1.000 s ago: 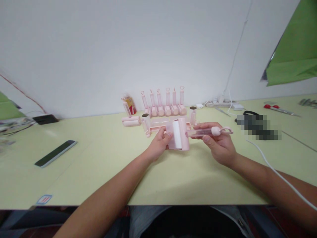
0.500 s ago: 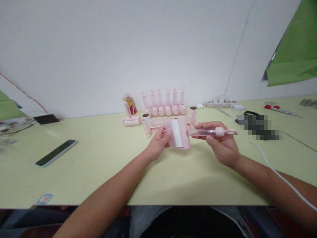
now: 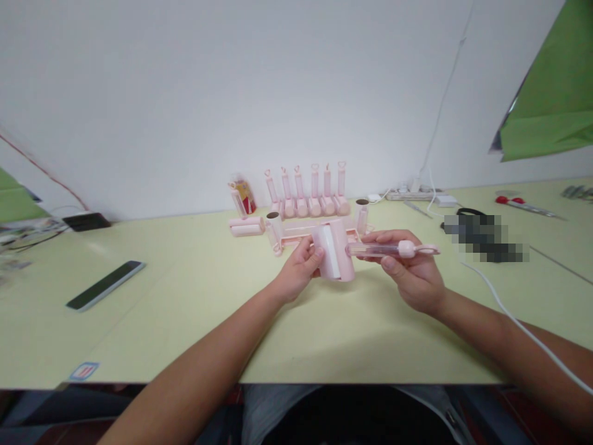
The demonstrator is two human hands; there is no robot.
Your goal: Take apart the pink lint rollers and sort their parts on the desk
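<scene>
A pink lint roller is held level above the table, its head to the left and its clear handle to the right. My left hand grips the cover on the left side of the head, thumb in front. Between cover and body shows a strip of the white roll. My right hand is closed around the handle, which ends in a pink cap and loop. Just behind stand two paper-core rolls, the left roll and the right roll, beside a partly hidden pink tray-like piece.
Several pink lint rollers stand in a row by the wall. Another lint roller stands left of them, before a red-yellow packet. A phone-like slab lies left. Right are a power strip, red-handled scissors and a white cable.
The cover in my left hand has swung further over the white roll, so a narrower strip shows. My right hand has shifted slightly left with the handle.
</scene>
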